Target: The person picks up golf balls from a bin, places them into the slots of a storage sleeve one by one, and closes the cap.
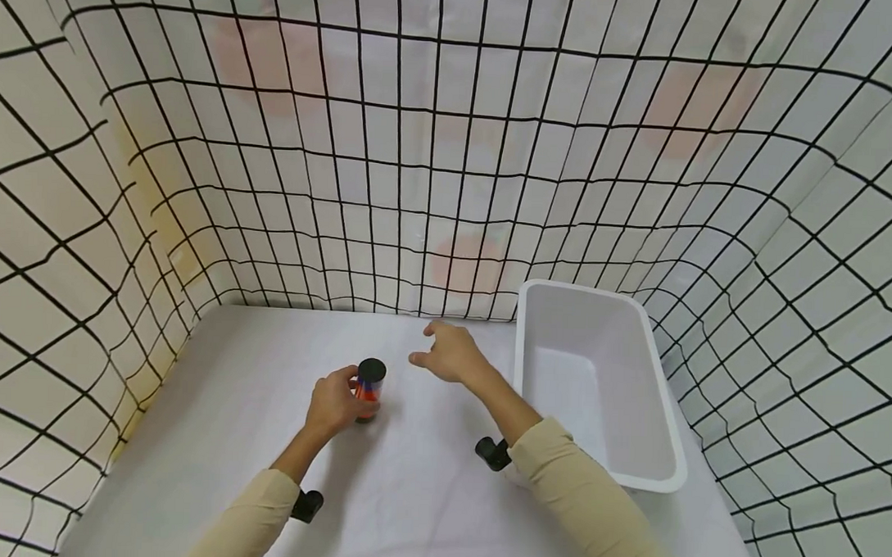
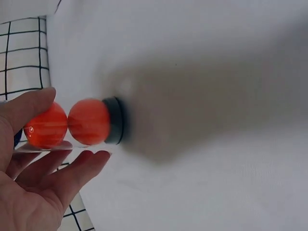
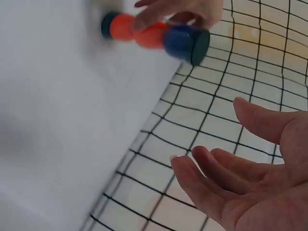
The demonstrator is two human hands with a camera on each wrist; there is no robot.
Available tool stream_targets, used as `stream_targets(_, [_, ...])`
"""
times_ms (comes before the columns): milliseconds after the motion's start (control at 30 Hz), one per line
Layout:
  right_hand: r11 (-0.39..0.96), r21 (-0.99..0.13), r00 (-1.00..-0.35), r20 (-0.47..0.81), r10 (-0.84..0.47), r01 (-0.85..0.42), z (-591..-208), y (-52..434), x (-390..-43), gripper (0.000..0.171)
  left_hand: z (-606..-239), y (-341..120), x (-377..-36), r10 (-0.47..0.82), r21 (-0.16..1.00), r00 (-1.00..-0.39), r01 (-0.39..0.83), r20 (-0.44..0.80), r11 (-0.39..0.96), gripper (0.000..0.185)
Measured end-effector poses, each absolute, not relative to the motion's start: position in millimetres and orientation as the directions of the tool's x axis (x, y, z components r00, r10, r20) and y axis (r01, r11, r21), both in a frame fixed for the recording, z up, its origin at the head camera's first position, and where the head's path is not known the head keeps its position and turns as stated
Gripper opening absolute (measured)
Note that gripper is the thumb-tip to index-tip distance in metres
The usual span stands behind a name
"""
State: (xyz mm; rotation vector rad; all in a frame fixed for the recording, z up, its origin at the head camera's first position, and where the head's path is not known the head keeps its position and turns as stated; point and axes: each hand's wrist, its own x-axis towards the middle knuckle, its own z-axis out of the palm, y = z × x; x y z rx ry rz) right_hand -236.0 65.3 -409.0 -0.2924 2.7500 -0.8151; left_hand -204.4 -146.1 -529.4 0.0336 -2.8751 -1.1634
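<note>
A clear tube of balls (image 1: 369, 387) with black caps stands about upright over the white table. Two orange balls (image 2: 89, 121) and a blue ball (image 3: 178, 42) show through its wall. My left hand (image 1: 333, 403) grips the tube from its left side, thumb and fingers around it. In the left wrist view the lower black cap (image 2: 114, 120) is at or just above the cloth; I cannot tell which. To the right of the tube, my right hand (image 1: 451, 356) hovers with fingers spread and relaxed, holding nothing. The right wrist view shows its palm (image 3: 269, 207) bare.
A white plastic bin (image 1: 673, 475) stands on the right side of the table, beside my right forearm. Black netting (image 1: 437, 114) encloses the back and both sides. White cloth (image 1: 409, 490) covers the tabletop. A small black device (image 1: 493, 454) is on each wrist.
</note>
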Motion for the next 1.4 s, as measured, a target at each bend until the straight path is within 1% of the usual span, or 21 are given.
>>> stream_targets(167, [0.832,-0.539,-0.952,-0.164,-0.258,-0.132,-382.6,91.7,-233.0,0.061,-527.9,-148.6,-204.8,-0.021,0.691,-0.999,0.018,0.048,0.723,0.042])
stream_targets(367, [0.823,-0.548,-0.970,-0.080,-0.228,-0.148,-364.2,124.4,-227.4,0.055,-527.3,-137.1,-214.5,-0.019,0.707,-0.998,0.030,0.062,0.706,0.045])
stream_targets(533, [0.803,-0.574,-0.980,-0.001,-0.198,-0.162,-365.5,152.7,-221.8,0.046,-529.6,-118.6,-219.8,-0.031,0.731,-0.998,0.015,0.049,0.682,0.046])
stream_targets(700, [0.804,-0.573,-0.986,0.050,-0.160,-0.160,-371.5,180.2,-218.5,0.042,-533.4,-98.6,-225.6,-0.057,0.755,-0.997,0.004,0.054,0.655,0.044])
stream_targets(833, [0.810,-0.561,-0.986,0.095,-0.141,-0.170,-378.1,198.2,-215.7,0.037,-538.4,-86.9,-228.5,-0.083,0.761,-0.995,-0.008,0.060,0.649,0.047])
stream_targets(1100, [0.815,-0.563,-0.991,0.088,-0.103,-0.135,-387.3,216.3,-213.8,0.035,-543.6,-78.3,-231.8,-0.114,0.764,-0.991,-0.017,0.074,0.645,0.047])
stream_targets(1167, [0.815,-0.564,-0.991,0.084,-0.105,-0.135,-388.8,217.9,-214.3,0.035,-543.9,-79.9,-231.7,-0.096,0.755,-0.993,-0.016,0.063,0.656,0.049])
stream_targets(1333, [0.826,-0.545,-0.989,0.102,-0.106,-0.144,-391.4,224.6,-214.8,0.034,-537.2,-96.3,-229.0,0.010,0.698,-1.000,0.014,0.010,0.716,0.057])
stream_targets(1400, [0.835,-0.528,-0.987,0.125,-0.104,-0.155,-392.0,229.2,-214.0,0.033,-530.3,-108.3,-227.0,0.048,0.670,-0.999,0.038,0.003,0.742,0.054])
